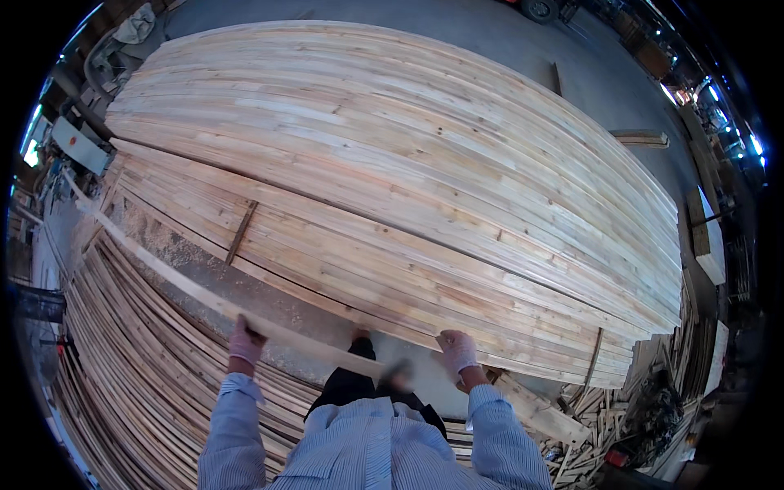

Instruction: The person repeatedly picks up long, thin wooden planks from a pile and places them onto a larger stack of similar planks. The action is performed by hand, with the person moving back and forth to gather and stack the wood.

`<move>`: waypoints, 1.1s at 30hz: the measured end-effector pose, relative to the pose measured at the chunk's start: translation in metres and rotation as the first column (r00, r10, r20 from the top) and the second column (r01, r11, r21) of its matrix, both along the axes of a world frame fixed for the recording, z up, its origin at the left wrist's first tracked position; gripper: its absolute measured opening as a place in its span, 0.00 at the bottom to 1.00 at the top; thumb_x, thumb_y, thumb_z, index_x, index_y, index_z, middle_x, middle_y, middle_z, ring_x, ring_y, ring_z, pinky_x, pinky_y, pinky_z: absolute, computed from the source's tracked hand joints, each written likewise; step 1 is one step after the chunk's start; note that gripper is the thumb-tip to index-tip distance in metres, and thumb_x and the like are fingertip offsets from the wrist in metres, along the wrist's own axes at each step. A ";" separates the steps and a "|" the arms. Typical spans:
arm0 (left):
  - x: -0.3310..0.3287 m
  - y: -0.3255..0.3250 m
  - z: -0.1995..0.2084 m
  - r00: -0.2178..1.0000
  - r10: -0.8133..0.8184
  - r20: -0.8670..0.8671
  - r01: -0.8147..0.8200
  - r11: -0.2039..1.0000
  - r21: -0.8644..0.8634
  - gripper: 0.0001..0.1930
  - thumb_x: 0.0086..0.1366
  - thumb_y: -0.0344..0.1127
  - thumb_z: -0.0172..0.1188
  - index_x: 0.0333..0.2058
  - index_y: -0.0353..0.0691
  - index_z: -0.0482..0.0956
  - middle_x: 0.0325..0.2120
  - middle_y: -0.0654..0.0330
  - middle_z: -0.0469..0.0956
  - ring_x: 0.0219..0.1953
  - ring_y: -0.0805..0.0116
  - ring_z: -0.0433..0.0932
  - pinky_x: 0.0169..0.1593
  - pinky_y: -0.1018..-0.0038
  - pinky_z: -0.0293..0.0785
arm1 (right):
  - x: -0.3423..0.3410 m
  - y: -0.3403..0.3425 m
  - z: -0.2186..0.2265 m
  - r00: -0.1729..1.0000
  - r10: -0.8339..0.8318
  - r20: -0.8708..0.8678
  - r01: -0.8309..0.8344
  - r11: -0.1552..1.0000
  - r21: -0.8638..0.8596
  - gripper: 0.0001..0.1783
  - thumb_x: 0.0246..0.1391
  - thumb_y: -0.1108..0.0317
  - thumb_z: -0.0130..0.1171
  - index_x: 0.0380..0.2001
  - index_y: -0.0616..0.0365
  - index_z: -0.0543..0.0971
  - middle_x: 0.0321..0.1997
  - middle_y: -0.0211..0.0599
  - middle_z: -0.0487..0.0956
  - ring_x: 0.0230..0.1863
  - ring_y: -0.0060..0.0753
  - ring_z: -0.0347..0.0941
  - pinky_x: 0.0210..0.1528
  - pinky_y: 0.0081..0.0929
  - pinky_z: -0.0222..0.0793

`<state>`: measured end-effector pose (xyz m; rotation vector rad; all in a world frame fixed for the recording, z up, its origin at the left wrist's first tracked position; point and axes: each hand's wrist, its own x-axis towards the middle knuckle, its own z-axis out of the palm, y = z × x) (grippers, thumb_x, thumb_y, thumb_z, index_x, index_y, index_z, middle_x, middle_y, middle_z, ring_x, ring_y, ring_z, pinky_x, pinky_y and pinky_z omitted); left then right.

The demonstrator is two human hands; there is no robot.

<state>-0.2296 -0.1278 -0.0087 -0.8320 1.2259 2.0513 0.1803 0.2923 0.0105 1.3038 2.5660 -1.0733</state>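
Note:
My left hand [247,341], in a pale thin glove with bare fingertips, is closed on a long narrow wooden strip [192,287]. The strip slants from the far left down to in front of my legs, its near end close to my right foot. My right hand [457,351], gloved the same way, hangs by the near edge of a wide layer of laid-out wooden strips [392,282]. Its fingers are curled, and whether anything is in them is hidden. The strip's near end lies apart from my right hand.
A larger layer of pale strips [392,122] spreads beyond a dark gap. Many long strips [147,351] lie stacked at left, near sawdust [155,229]. Offcuts [588,457] heap at lower right. A wheeled machine [539,10] stands at the far edge.

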 end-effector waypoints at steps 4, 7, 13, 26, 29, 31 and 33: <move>-0.049 -0.040 0.007 0.999 0.043 -0.033 -0.041 0.998 0.048 0.29 0.72 0.58 0.48 0.59 0.40 0.70 0.59 0.55 0.72 0.62 0.52 0.68 0.66 0.54 0.62 | -0.037 0.066 -0.030 0.987 0.049 0.154 -0.084 0.970 0.227 0.21 0.55 0.49 0.61 0.41 0.55 0.84 0.39 0.46 0.84 0.44 0.50 0.80 0.49 0.44 0.75; -0.054 -0.043 0.021 0.994 0.037 0.105 -0.040 0.999 0.029 0.31 0.71 0.61 0.46 0.60 0.41 0.69 0.61 0.55 0.69 0.62 0.53 0.67 0.63 0.55 0.64 | -0.086 0.112 -0.038 0.934 0.046 0.354 -0.155 0.946 0.284 0.29 0.54 0.48 0.62 0.52 0.56 0.77 0.47 0.44 0.81 0.50 0.48 0.78 0.53 0.44 0.71; 0.005 -0.043 0.015 0.983 -0.075 0.167 0.081 0.996 -0.030 0.26 0.71 0.63 0.44 0.42 0.44 0.75 0.35 0.61 0.73 0.41 0.59 0.70 0.46 0.60 0.67 | -0.153 0.164 -0.082 0.929 0.011 0.370 -0.227 0.808 0.544 0.38 0.49 0.48 0.66 0.60 0.56 0.71 0.59 0.45 0.75 0.64 0.44 0.67 0.64 0.43 0.61; 0.115 -0.089 -0.025 0.753 -0.643 0.140 0.658 0.742 -0.126 0.23 0.71 0.60 0.45 0.23 0.53 0.64 0.20 0.68 0.63 0.21 0.69 0.63 0.27 0.71 0.60 | -0.174 0.189 -0.073 0.846 0.114 0.522 -0.394 0.792 0.467 0.10 0.58 0.67 0.52 0.36 0.47 0.83 0.39 0.33 0.85 0.39 0.36 0.83 0.39 0.37 0.74; 0.112 -0.023 -0.003 0.851 -0.397 0.344 0.476 0.860 -0.184 0.19 0.72 0.55 0.45 0.26 0.50 0.65 0.21 0.65 0.64 0.23 0.69 0.65 0.27 0.71 0.61 | -0.143 0.169 -0.075 0.831 0.235 0.504 -0.452 0.814 0.365 0.09 0.56 0.66 0.53 0.31 0.48 0.84 0.37 0.35 0.85 0.41 0.35 0.83 0.39 0.37 0.74; 0.116 0.000 -0.004 0.866 -0.390 0.313 0.478 0.829 -0.289 0.18 0.72 0.54 0.46 0.30 0.48 0.68 0.23 0.63 0.67 0.25 0.68 0.67 0.29 0.72 0.64 | -0.129 0.137 -0.038 0.867 0.261 0.425 -0.445 0.790 0.422 0.08 0.52 0.65 0.56 0.30 0.49 0.84 0.33 0.37 0.85 0.38 0.38 0.83 0.38 0.38 0.74; 0.103 -0.012 -0.061 0.774 -0.127 0.621 -0.128 0.928 0.349 0.13 0.71 0.49 0.47 0.38 0.48 0.72 0.35 0.60 0.72 0.38 0.61 0.71 0.43 0.66 0.68 | -0.108 0.108 -0.011 0.877 0.315 0.363 -0.448 0.808 0.382 0.08 0.51 0.64 0.57 0.30 0.50 0.84 0.32 0.39 0.85 0.37 0.40 0.83 0.38 0.39 0.75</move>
